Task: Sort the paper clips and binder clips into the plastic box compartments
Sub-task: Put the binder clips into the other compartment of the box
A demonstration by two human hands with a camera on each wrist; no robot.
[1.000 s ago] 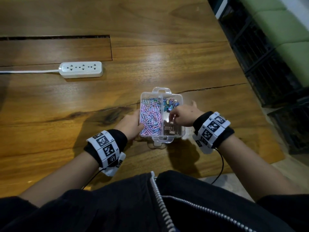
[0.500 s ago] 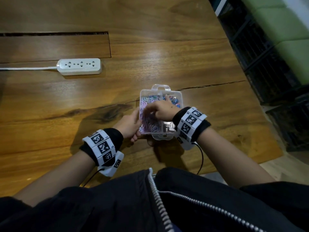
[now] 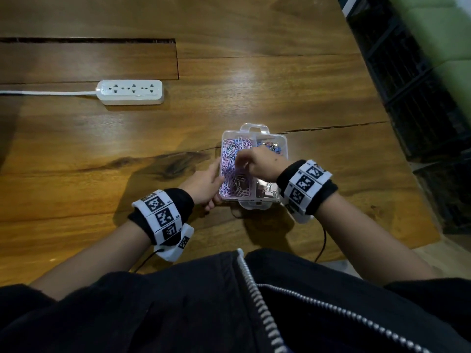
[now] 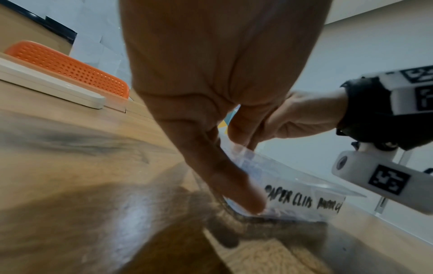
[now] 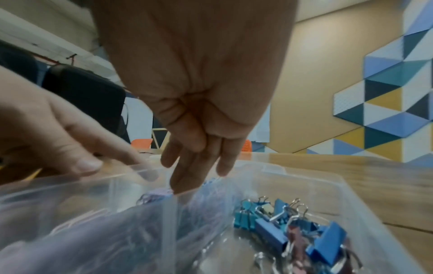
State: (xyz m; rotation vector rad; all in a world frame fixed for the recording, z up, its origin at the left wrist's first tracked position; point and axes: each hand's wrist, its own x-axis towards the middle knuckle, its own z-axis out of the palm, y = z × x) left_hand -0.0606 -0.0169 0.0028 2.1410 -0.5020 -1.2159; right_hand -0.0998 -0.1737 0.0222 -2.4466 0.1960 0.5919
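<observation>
A clear plastic box (image 3: 286,149) lies on the wooden table near its front edge. Its left compartment holds several pastel paper clips (image 3: 230,154). Blue binder clips (image 3: 274,147) fill the far right compartment, and metallic ones (image 3: 267,192) the near right. My left hand (image 3: 206,186) grips the box's left wall, its thumb (image 4: 234,191) against the near corner. My right hand (image 3: 240,159) hovers over the paper clip side. In the right wrist view its straight fingers (image 5: 185,178) reach down to the paper clips (image 5: 152,197), beside the blue binder clips (image 5: 281,224). I see nothing pinched in them.
A white power strip (image 3: 130,92) lies at the back left with its cord running left. A recessed panel (image 3: 86,61) sits behind it. The table's right edge (image 3: 397,154) drops off close to the box, and a crack (image 3: 331,127) runs through the wood.
My right hand has moved left from the binder clip side to over the paper clip compartment. The left hand has kept its hold on the box.
</observation>
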